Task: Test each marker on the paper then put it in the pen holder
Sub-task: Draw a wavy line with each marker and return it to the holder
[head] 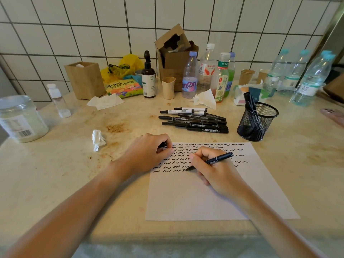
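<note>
Your right hand [214, 168] is pinching the marker [212, 162] in its fingers, scribbling; your left hand [149, 151], curled around its cap [163, 145], is steadying the paper [214, 198].

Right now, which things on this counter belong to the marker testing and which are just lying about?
Job:
marker in right hand
cap in left hand
paper
marker pile
mesh pen holder

Lying about:
bottles
cardboard box
crumpled tissue
plastic jar
paper cups

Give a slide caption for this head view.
Right hand tests a marker on the paper; left hand holds its cap.
</note>
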